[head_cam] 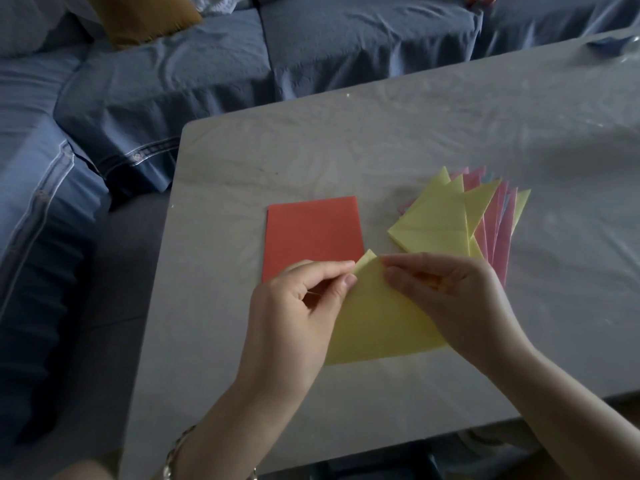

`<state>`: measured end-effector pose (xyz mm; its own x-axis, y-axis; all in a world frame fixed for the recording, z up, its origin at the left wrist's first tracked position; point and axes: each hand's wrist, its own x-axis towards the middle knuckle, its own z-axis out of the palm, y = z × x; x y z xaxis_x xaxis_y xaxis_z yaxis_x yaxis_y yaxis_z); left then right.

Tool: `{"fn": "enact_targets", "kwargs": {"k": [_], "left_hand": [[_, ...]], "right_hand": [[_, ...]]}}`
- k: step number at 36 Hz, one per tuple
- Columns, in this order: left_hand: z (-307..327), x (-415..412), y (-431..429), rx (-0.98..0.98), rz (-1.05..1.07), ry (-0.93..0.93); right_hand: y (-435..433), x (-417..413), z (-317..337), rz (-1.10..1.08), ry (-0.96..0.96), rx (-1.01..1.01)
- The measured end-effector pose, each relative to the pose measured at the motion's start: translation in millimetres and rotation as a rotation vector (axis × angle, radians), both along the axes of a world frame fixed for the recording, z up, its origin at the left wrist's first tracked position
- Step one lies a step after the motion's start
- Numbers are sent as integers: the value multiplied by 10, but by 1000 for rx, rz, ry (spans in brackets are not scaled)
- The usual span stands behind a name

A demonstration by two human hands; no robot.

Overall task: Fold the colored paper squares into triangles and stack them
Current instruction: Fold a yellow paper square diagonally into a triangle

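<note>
Left hand (298, 306) and right hand (446, 299) both pinch the yellow sheet (377, 323) at its far corner; triangle stack (450, 216) lies beyond, nearer the right hand.

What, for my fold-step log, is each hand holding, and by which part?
Both hold the yellow paper at its far corner: the left hand pinches the tip's left side, and the right hand pinches its right side.

Left wrist: we wear a thin silvery bracelet (172, 457), linked like a chain.
Forearms: ours are bare to the frame's edge.
Hands: our left hand (294, 306) and right hand (450, 299) are bare too.
</note>
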<state>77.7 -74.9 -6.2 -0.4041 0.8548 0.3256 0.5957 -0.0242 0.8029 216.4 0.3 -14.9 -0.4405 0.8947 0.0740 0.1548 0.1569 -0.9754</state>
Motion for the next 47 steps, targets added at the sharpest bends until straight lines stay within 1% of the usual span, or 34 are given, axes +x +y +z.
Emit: {"fn": "enact_targets", "kwargs": {"k": [8,13,15,17,21,24,26,27,29,30,32,34,36,38,41,43,47], "left_hand": [[-66,-24,6,-30,10,16],[-123,-64,42,-122,24,-71],[-122,-86,72,-167,4,-142],[-110,-114,103,-213,-38,-219],[-80,-170,148,-303,-147,-249],[-100,-206,181,-388,-206,-265],[-153,-212,211,-412,-221,-316],[-194,-211,231,-406,-199,-352],[-310,-217,289,-380,-78,-459],[-378,-227,319,-367,5,-532],[-550,-290,378,-343,160,-636],[-740,-384,422,-348,266,-668],[-917,-467,448,-373,342,-635],[-1057,-527,443,-392,405,-563],[-1175,-569,419,-411,435,-544],[-1212,-579,416,-421,424,-529],[-1244,-584,427,-441,417,-466]], "right_hand": [[8,-15,-54,14,12,-11],[65,-28,-103,59,-37,-34],[105,-33,-111,115,-67,-33],[157,-39,-105,198,-109,-6],[272,-50,-70,388,-224,96],[382,-70,-80,489,-367,215],[439,-99,-101,525,-462,297],[453,-118,-117,512,-487,379],[461,-149,-187,417,-471,593],[445,-161,-232,360,-448,637],[412,-161,-334,298,-415,584],[351,-159,-474,346,-444,539],[291,-152,-666,431,-557,546],[232,-154,-843,499,-671,543],[173,-151,-1022,554,-775,598],[161,-161,-1075,520,-817,643],[114,-174,-1084,436,-950,571]]}}
